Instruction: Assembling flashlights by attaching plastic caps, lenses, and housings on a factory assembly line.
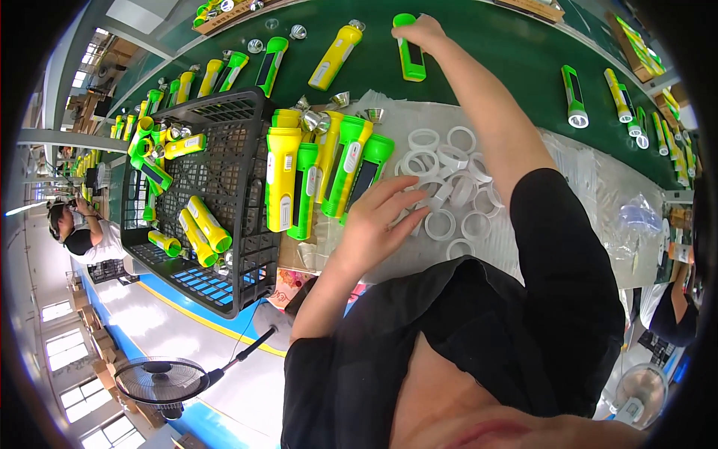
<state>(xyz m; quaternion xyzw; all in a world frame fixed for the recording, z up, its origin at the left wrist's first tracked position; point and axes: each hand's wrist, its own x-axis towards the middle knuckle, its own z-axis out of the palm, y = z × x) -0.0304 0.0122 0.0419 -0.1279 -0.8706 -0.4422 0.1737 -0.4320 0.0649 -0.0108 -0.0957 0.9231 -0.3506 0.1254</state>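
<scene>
My right hand (421, 32) reaches to the far side of the bench, closed on the head end of a green flashlight body (412, 61) with a dark panel. Above the near edge of the bench, my left hand (379, 227) has its fingers apart and seems to hold nothing. Its fingertips are beside a loose pile of clear-white plastic rings (440, 224); whether they touch one, I cannot tell. Left of that hand, several yellow and green flashlight bodies (281, 179) stand close together. Silver reflector cups (314, 121) lie by their tops.
A black plastic crate (250, 187) on the left holds more flashlight bodies. A yellow flashlight body (336, 57) lies on the green bench surface (479, 49). Finished-looking flashlights (574, 97) lie at right. A stand fan (161, 380) and another person (93, 236) are at left.
</scene>
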